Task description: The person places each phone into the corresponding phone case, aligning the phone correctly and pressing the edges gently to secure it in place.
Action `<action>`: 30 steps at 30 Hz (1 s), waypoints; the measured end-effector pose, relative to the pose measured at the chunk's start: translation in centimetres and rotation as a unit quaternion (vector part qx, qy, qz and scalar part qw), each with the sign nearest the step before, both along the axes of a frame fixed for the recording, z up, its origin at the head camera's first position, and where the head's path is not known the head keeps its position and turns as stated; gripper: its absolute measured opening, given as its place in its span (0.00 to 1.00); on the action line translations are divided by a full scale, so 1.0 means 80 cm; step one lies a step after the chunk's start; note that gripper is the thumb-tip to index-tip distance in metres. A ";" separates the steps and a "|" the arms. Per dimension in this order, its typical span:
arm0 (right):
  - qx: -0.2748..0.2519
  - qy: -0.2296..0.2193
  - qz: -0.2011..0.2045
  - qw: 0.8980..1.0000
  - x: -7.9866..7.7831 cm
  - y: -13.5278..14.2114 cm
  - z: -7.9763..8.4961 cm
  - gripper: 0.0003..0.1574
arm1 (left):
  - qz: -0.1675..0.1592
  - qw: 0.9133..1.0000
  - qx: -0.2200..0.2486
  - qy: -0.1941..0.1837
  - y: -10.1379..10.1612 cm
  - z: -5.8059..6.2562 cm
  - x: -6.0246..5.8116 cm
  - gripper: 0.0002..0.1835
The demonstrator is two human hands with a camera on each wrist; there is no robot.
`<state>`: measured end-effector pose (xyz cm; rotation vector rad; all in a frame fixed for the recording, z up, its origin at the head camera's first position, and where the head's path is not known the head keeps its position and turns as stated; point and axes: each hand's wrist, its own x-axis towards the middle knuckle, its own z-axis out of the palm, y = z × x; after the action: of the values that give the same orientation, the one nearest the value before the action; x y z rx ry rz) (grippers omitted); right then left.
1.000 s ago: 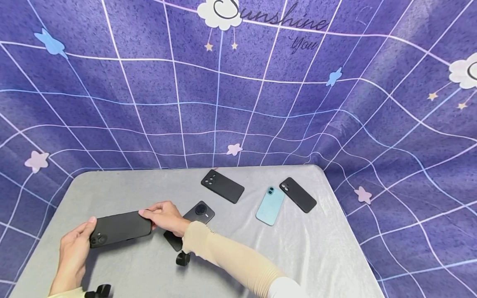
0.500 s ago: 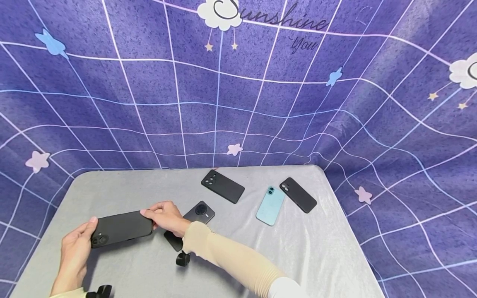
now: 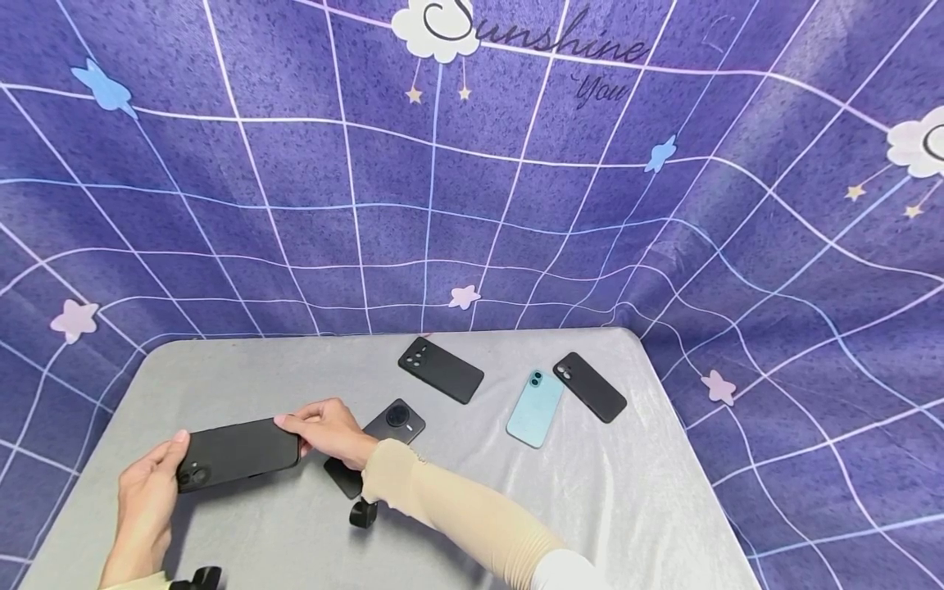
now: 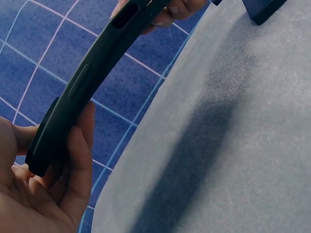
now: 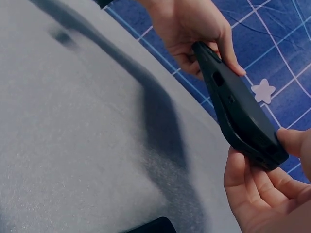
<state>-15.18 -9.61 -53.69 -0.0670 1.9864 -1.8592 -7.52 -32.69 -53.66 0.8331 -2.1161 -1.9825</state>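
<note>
Both hands hold a black phone case (image 3: 239,452) above the left part of the table, its back with the camera ring turned up in the head view. My left hand (image 3: 147,492) grips the camera end, thumb on top and fingers beneath. At the opposite end my right hand (image 3: 328,428) pinches the case between thumb and fingers. Seen from the left wrist, the case (image 4: 80,92) is slightly bowed, with a side slot and a raised button. Its side openings also show in the right wrist view; whether a phone sits inside I cannot tell.
Beneath my right wrist lies a dark phone (image 3: 398,416) with a round camera, partly covered. Another black case (image 3: 441,369) is farther back. To the right are a light blue phone (image 3: 534,408) and a black case (image 3: 590,387). A purple curtain (image 3: 472,205) hangs behind the grey table (image 3: 590,500).
</note>
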 end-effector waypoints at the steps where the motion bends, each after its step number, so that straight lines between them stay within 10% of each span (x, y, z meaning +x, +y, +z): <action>1: 0.003 0.001 -0.002 1.000 0.001 0.000 0.000 0.12 | -0.001 1.000 0.003 0.001 0.000 0.000 0.000 0.16; 30: 0.003 0.039 0.018 0.999 0.001 -0.002 -0.012 0.15 | -0.011 0.999 0.041 0.025 -0.004 -0.006 0.001 0.16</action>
<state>-15.13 -9.79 -54.61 -0.1751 2.0290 -1.8554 -7.45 -32.99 -54.14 0.7663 -2.0382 -2.0908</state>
